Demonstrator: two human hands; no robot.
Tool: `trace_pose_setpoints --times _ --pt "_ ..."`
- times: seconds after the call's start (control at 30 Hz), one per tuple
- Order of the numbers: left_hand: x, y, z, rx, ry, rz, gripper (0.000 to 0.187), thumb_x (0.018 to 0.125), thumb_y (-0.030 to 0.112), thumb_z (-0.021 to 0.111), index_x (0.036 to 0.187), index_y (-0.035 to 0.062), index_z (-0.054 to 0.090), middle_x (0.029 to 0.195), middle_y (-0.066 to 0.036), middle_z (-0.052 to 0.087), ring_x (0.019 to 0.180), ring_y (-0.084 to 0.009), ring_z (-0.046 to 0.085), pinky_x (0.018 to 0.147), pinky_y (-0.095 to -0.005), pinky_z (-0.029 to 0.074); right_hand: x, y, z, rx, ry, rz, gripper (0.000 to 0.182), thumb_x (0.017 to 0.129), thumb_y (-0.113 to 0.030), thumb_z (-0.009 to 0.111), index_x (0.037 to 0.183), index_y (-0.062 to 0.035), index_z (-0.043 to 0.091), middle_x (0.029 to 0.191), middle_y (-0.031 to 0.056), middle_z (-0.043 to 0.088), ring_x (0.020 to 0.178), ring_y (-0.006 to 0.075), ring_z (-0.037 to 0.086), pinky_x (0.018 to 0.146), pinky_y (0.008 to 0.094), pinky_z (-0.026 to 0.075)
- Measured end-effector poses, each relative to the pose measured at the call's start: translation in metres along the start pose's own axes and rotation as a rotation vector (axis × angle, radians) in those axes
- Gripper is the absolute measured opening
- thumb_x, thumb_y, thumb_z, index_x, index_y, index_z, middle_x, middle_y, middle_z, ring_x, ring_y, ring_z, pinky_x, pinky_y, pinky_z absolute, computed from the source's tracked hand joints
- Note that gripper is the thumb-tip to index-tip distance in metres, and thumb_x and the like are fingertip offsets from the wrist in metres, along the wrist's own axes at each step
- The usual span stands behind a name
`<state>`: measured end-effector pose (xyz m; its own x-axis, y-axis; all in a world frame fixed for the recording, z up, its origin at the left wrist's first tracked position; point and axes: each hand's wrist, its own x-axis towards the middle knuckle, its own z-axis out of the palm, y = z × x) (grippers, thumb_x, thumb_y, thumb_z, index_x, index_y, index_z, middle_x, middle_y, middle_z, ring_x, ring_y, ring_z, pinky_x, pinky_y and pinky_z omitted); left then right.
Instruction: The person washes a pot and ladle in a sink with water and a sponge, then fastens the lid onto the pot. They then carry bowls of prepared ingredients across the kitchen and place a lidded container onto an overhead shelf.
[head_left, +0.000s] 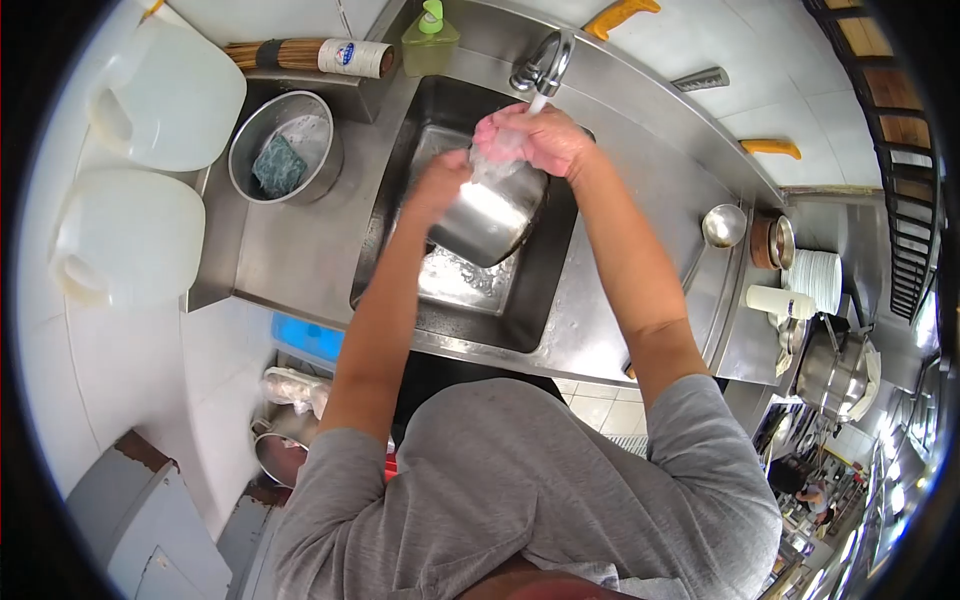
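A stream from the chrome faucet (552, 68) falls onto my right hand (545, 138). Its fingers are loosely cupped, with splashing water over them and no object visible in them. My left hand (440, 188), blurred by motion, is at the left upper side of a shiny metal pot (492, 222); its fingers are smeared, and I cannot tell whether they grip the rim. The pot sits tilted in the dark-edged sink (535, 318), below both hands. Water glistens on the sink bottom.
Left of the sink, a metal pot (238, 160) holds a green scouring pad (279, 167). Behind stand a bamboo brush (300, 56) and a green pump bottle (430, 42). Yellow-handled tools (620, 16) are at the back wall. A ladle (724, 226) and stacked plates (815, 280) are right.
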<state>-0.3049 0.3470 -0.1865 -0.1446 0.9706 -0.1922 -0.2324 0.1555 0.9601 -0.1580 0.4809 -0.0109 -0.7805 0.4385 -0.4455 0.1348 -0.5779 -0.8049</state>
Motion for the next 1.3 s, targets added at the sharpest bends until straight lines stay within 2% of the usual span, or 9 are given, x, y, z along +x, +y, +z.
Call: trace_pose_setpoints --times 0.07,0.43,0.53,0.63,0.77,0.9,1.0,1.13,1.3 --pt "-0.010 0.033 0.053 0.764 0.040 -0.070 0.016 0.091 0.017 0.057 0.099 0.0039 0.063 0.087 -0.015 0.070 0.077 -0.0322 0.069 0.070 -0.0453 0.055 0.014 0.019 -0.003 -0.021 0.194 -0.059 0.024 0.093 -0.019 0.068 0.098 0.0036 0.069 0.090 0.0146 0.073 0.079 0.0231 0.072 0.069 0.0363 0.060" --pt "0.011 -0.102 0.134 0.812 0.029 -0.059 0.060 0.091 0.041 0.063 0.128 -0.0041 0.052 0.109 -0.026 0.067 0.095 -0.0352 0.070 0.080 -0.0465 0.057 0.005 0.047 -0.013 -0.015 0.032 0.148 0.029 0.089 -0.015 0.069 0.110 0.0047 0.067 0.101 0.0158 0.071 0.092 0.0243 0.070 0.079 0.0367 0.057" --pt "0.021 -0.057 0.068 -0.407 -0.044 -0.423 0.041 0.094 0.039 0.059 0.120 0.0078 0.060 0.102 -0.010 0.068 0.083 -0.0213 0.068 0.070 -0.0369 0.057 0.007 0.053 -0.030 0.002 0.009 0.073 0.034 0.092 -0.016 0.065 0.115 0.0088 0.064 0.108 0.0215 0.071 0.099 0.0291 0.071 0.086 0.0418 0.057" --pt "0.029 0.026 0.039 -0.594 0.131 -0.403 0.030 0.100 0.037 0.056 0.109 0.0104 0.067 0.100 -0.007 0.071 0.086 -0.0225 0.069 0.076 -0.0367 0.058 0.003 0.051 -0.022 0.159 -0.071 -0.003 0.038 0.095 -0.022 0.063 0.116 0.0094 0.064 0.111 0.0229 0.070 0.101 0.0313 0.070 0.088 0.0436 0.057" --pt "0.055 0.017 0.010 -1.125 -0.652 -0.084 0.041 0.097 0.050 0.057 0.108 0.0112 0.067 0.100 -0.004 0.069 0.093 -0.0196 0.067 0.083 -0.0341 0.055 0.012 0.045 -0.006 0.440 -0.176 -0.001 0.038 0.099 -0.025 0.056 0.118 0.0083 0.062 0.103 0.0191 0.071 0.091 0.0294 0.070 0.081 0.0405 0.058" --pt "0.015 0.080 0.078 -1.332 -0.148 0.034 0.047 0.098 0.049 0.057 0.118 0.0070 0.064 0.112 -0.009 0.068 0.107 -0.0242 0.066 0.093 -0.0405 0.054 0.063 0.055 -0.001 0.892 -0.684 -0.113 0.036 0.100 -0.025 0.057 0.115 0.0068 0.061 0.094 0.0155 0.070 0.079 0.0245 0.068 0.073 0.0363 0.057" --pt "-0.005 0.093 0.106 -1.486 -0.263 -0.084 0.054 0.097 0.051 0.057 0.125 0.0053 0.060 0.114 -0.012 0.067 0.110 -0.0306 0.065 0.095 -0.0448 0.053 0.100 0.042 0.015 0.778 -0.207 -0.198 0.034 0.099 -0.024 0.057 0.115 0.0054 0.060 0.091 0.0134 0.070 0.078 0.0214 0.067 0.068 0.0319 0.055" --pt "-0.056 0.107 0.124 -1.089 -0.203 -0.368 0.048 0.098 0.042 0.060 0.126 0.0034 0.059 0.110 -0.013 0.069 0.100 -0.0292 0.068 0.090 -0.0414 0.055 0.107 0.038 0.012 -0.687 0.093 -0.002 0.027 0.100 -0.020 0.053 0.104 0.0028 0.067 0.088 0.0088 0.071 0.078 0.0204 0.068 0.069 0.0342 0.058" --pt "-0.059 -0.004 0.003 -0.025 0.119 -0.209 0.044 0.097 0.036 0.063 0.124 0.0019 0.058 0.108 -0.018 0.070 0.096 -0.0311 0.070 0.085 -0.0398 0.057 0.062 0.068 -0.019 -0.476 0.186 0.206 0.018 0.091 -0.011 0.059 0.093 0.0039 0.070 0.088 0.0157 0.072 0.078 0.0262 0.070 0.069 0.0380 0.059"
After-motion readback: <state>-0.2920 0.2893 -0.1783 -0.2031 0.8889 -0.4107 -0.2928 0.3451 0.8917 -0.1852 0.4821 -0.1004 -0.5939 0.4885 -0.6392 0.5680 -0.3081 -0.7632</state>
